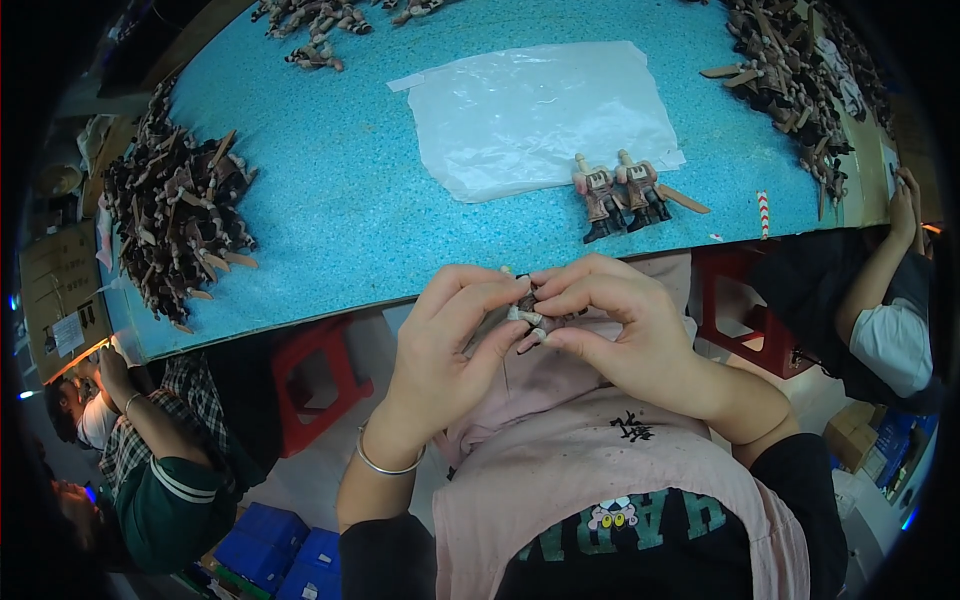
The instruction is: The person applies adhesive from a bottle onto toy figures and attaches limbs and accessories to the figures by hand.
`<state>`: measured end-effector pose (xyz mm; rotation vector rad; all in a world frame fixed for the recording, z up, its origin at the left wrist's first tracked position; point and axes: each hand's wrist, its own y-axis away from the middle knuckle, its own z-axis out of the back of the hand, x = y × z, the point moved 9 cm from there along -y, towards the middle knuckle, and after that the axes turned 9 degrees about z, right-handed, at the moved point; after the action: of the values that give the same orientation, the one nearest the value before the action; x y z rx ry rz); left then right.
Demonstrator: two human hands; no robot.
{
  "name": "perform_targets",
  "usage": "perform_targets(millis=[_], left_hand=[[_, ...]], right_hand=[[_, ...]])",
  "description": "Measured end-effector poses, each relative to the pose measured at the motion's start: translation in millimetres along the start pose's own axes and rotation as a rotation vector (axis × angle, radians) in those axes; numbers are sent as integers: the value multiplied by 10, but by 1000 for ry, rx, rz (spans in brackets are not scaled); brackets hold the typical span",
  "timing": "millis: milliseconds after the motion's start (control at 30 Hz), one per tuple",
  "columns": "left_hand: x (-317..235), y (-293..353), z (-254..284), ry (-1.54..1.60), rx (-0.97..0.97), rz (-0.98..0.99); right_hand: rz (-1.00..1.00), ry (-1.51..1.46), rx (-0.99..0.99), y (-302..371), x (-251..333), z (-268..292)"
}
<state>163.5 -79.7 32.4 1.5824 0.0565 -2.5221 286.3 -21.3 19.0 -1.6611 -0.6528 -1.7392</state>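
Note:
Just off the table's near edge, above my apron, a small brown and cream figurine (537, 318) is held between both hands. My left hand (458, 335) pinches it from the left with thumb and fingertips. From the other side my right hand (620, 325) grips it the same way, so its middle is mostly covered by fingers. Two similar headless-looking figurines, a left one (600, 200) and a right one (640, 188), lie side by side on the table beyond my right hand. A flat wooden-coloured piece (684, 199) sticks out beside the right one.
A white plastic sheet (540, 115) lies on the blue table (330, 190). Heaps of figurines sit at the left (180, 210), far edge (315, 22) and right (795, 75). Co-workers (170, 440) sit at both sides. Red stools (318, 385) stand below the table.

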Motion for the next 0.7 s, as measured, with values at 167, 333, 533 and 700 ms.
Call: perform_targets(millis=[167, 333, 533, 700], left_hand=[[36, 25, 0, 72, -64, -8], [166, 83, 14, 147, -119, 6], [185, 297, 126, 592, -219, 44], [129, 386, 84, 487, -204, 70]], right_hand=[[33, 29, -10, 18, -7, 6], [137, 89, 51, -28, 86, 14], [-193, -417, -44, 140, -31, -14], [-391, -704, 162, 197, -101, -268]])
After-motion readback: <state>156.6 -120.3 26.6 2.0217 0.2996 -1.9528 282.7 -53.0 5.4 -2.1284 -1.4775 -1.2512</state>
